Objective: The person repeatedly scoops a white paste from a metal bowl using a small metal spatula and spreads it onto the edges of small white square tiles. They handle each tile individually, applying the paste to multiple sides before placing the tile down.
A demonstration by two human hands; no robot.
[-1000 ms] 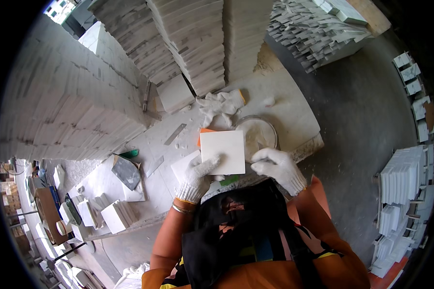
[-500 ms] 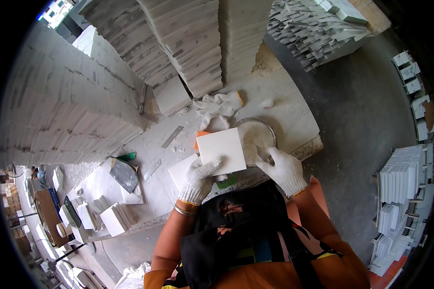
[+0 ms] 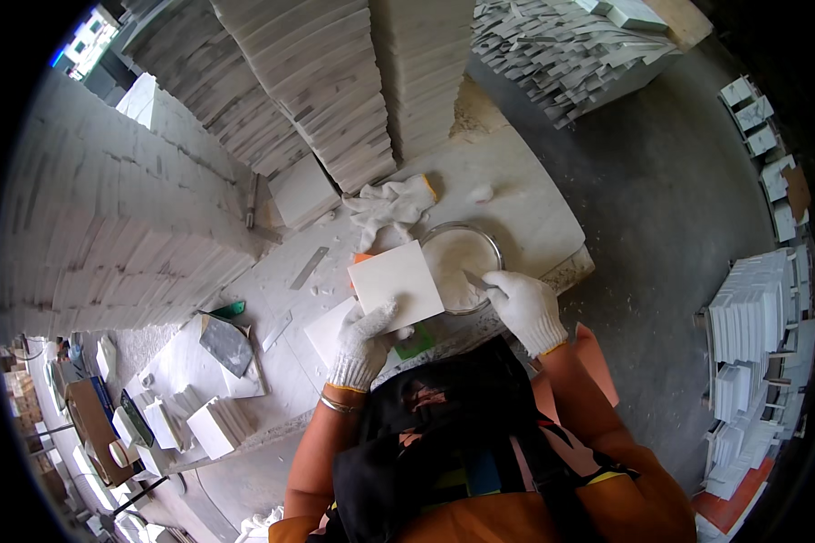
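Note:
My left hand [image 3: 364, 340], in a white knitted glove, grips a square white tile [image 3: 397, 281] by its near edge, thumb on the upper face. Under that hand lies another white tile [image 3: 326, 328], partly covered. A small metal scraper blade [image 3: 476, 280] is pinched in my gloved right hand [image 3: 525, 309]. Its tip reaches over a round metal bowl [image 3: 498, 252] holding white powder or paste [image 3: 445, 258]; whether it touches the contents I cannot tell. Behind the held tile shows a bit of an orange thing [image 3: 361, 259]. A green piece [image 3: 415, 341] lies beside my left fingers.
Tall stacks of white-grey stone tiles [image 3: 303, 77] stand at the far side and left. A loose white glove [image 3: 389, 206] and thin metal strips [image 3: 310, 268] lie on the stone bench [image 3: 534, 213]. Small tile blocks [image 3: 219, 425] stand left; racked tiles [image 3: 747, 312] stand right.
The view has shifted slightly. My left hand has tilted the tile and drawn it a little away from the bowl. The scraper blade now extends farther over the bowl's contents.

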